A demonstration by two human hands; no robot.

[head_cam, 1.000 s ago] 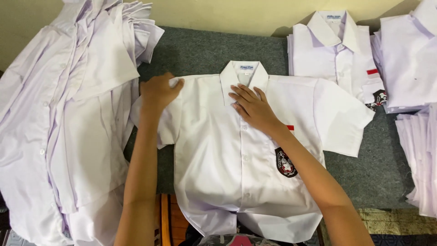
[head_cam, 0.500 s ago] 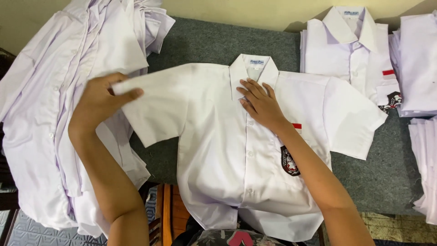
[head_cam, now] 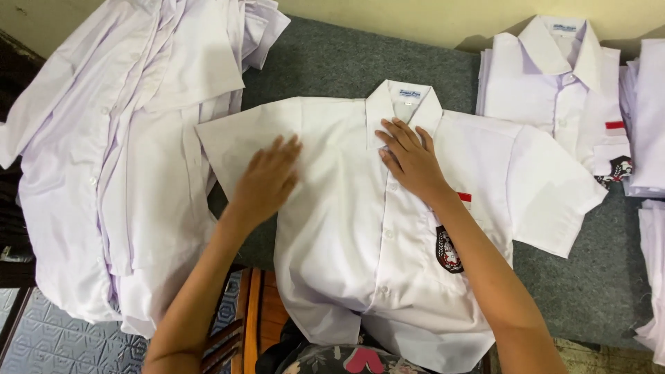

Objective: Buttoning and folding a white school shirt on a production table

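Several white shirts lie across a grey felt-covered table (head_cam: pixel 360 76), and the biggest mass of them is the loose heap of shirts (head_cam: pixel 118 159) spread from nine to eleven o'clock, its lower edge hanging over the table's side. At the centre, the white short-sleeved shirt (head_cam: pixel 360 249) lies face up and buttoned, collar toward twelve o'clock, both sleeves spread out flat, its hem draping over the near table edge at six. A dark crest badge (head_cam: pixel 449 251) and a small red-and-white tag (head_cam: pixel 465 197) sit on its chest, just toward three o'clock from the button row. At one to two o'clock rests a folded shirt (head_cam: pixel 554 97), collar up, on a neat stack; more folded stacks (head_cam: pixel 648 118) line the three o'clock edge. The left hand (head_cam: pixel 269 179) lies open and flat, palm down, on the shirt's shoulder by the nine o'clock sleeve, gripping nothing. The right hand (head_cam: pixel 413 161) presses flat and open, fingers spread, just below the collar at the button row.
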